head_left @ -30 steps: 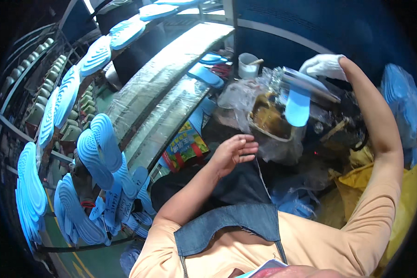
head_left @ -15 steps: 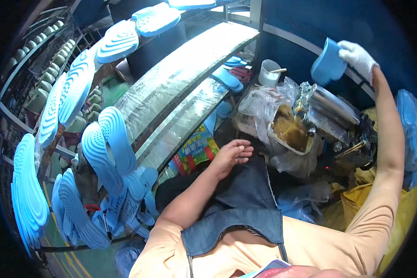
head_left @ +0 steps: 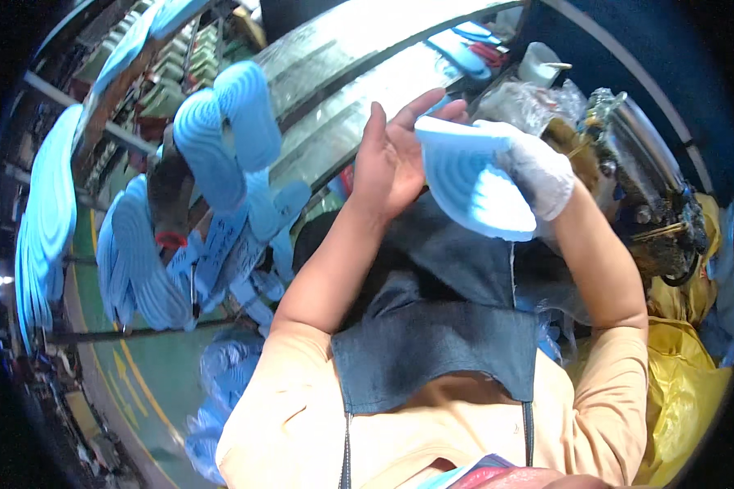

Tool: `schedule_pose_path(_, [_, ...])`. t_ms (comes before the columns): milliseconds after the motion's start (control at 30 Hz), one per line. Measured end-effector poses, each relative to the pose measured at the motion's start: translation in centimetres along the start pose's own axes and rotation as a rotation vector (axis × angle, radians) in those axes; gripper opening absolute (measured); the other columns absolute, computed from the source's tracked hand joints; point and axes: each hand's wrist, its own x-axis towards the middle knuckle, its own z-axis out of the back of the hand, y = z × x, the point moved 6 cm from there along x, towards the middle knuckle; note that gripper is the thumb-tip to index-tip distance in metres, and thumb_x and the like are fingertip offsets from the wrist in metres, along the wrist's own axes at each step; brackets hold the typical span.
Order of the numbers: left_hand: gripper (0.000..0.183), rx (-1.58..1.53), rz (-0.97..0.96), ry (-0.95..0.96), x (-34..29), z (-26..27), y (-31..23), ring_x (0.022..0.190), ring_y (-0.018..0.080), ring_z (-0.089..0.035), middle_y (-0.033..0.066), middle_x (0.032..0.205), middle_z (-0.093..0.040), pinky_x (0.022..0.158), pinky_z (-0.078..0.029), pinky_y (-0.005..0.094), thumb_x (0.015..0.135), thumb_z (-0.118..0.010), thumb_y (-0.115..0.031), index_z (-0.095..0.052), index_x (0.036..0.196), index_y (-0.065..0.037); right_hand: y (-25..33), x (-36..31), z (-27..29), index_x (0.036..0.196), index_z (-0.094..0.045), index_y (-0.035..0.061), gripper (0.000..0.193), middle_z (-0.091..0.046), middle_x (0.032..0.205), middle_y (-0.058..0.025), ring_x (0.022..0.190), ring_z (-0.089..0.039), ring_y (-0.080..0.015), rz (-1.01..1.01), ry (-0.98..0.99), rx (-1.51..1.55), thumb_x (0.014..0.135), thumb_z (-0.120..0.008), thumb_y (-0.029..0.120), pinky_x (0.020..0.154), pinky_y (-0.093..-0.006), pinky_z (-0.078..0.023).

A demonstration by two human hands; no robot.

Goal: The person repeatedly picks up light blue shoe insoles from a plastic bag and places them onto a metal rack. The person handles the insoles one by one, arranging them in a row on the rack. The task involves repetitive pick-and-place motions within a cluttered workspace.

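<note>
My right hand (head_left: 542, 173), in a white glove, grips a light blue shoe sole (head_left: 469, 183) in front of my chest, over the dark apron. The sole's ridged, curved face is turned up and catches the light. Close beside its left edge is my bare left hand (head_left: 393, 159), palm up with the fingers spread and nothing lying in it. Whether the left fingertips touch the sole is hard to tell. Right of my gloved hand stands a machine with a shiny metal roller (head_left: 648, 147), partly hidden by my right arm.
Several blue soles hang or lean on a rack (head_left: 208, 134) at left. A long pale bench (head_left: 347, 102) runs beyond my hands, with more soles at its far end. A white cup (head_left: 538, 67) with a stick stands behind the machine. Yellow bags (head_left: 685, 391) lie at lower right.
My right hand has brought the blue sole from the far right, beyond the machine, to in front of me. My left hand has risen beside it and opened. The whole view has shifted.
</note>
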Motion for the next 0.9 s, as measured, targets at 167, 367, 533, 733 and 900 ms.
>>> schedule_pose_path(167, [0.091, 0.056, -0.007, -0.077, -4.0, -0.3, -1.1, 0.138, 0.0431, -0.037, 0.0283, 0.15, -0.034, 0.111, -0.036, 0.0545, 0.094, -0.022, -0.072, -0.03, 0.15, -0.001, -7.1, 1.8, -3.6, 0.12, -0.062, 0.0013, 0.028, -0.07, 0.108, -0.0118, 0.094, -0.07, -0.0202, -0.263, 0.521, 0.512, 0.1, -0.053, 0.018, 0.084, -0.0333, -0.058])
schedule_pose_path(367, [0.091, 0.019, -0.061, -0.106, -6.6, -0.1, -2.2, 0.134, 0.0401, -0.044, 0.0258, 0.146, -0.042, 0.109, -0.039, 0.0514, 0.093, -0.022, -0.074, -0.031, 0.149, -0.003, -8.2, 2.3, -4.8, 0.12, -0.063, 0.0046, 0.029, -0.071, 0.105, -0.0092, 0.094, -0.07, -0.0188, -0.328, 0.324, 0.263, 0.098, -0.057, 0.023, 0.082, -0.0321, -0.058])
schedule_pose_path(533, [0.086, -0.01, -0.114, -0.151, -7.3, -0.5, -3.0, 0.132, 0.0398, -0.046, 0.0237, 0.144, -0.044, 0.108, -0.04, 0.0528, 0.093, -0.028, -0.073, -0.03, 0.149, -0.007, -8.4, 2.4, -5.3, 0.118, -0.061, 0.0013, 0.043, -0.071, 0.105, -0.0104, 0.09, -0.07, -0.0182, -0.255, 0.558, 0.287, 0.102, -0.048, 0.039, 0.079, -0.0317, -0.058])
schedule_pose_path(733, [0.082, -0.047, -0.107, -0.186, -7.1, -0.7, -2.1, 0.13, 0.0372, -0.048, 0.0209, 0.142, -0.048, 0.107, -0.039, 0.0542, 0.094, -0.034, -0.07, -0.031, 0.148, -0.008, -8.4, -0.2, -4.9, 0.115, -0.062, 0.0022, 0.046, -0.069, 0.094, -0.0071, 0.083, -0.068, -0.0137, -0.254, 0.218, 0.385, 0.102, -0.047, 0.043, 0.074, -0.0286, -0.056])
schedule_pose_path(900, [0.081, -0.132, -0.062, -0.094, -6.1, -0.1, -1.0, 0.129, 0.0349, -0.049, 0.0188, 0.141, -0.05, 0.108, -0.039, 0.0527, 0.096, -0.032, -0.068, -0.029, 0.149, -0.007, -6.9, -0.7, -2.3, 0.12, -0.062, 0.0029, 0.043, -0.066, 0.086, -0.0037, 0.072, -0.062, -0.0092, 0.042, 0.347, -0.061, 0.099, -0.053, 0.039, 0.063, -0.0221, -0.049])
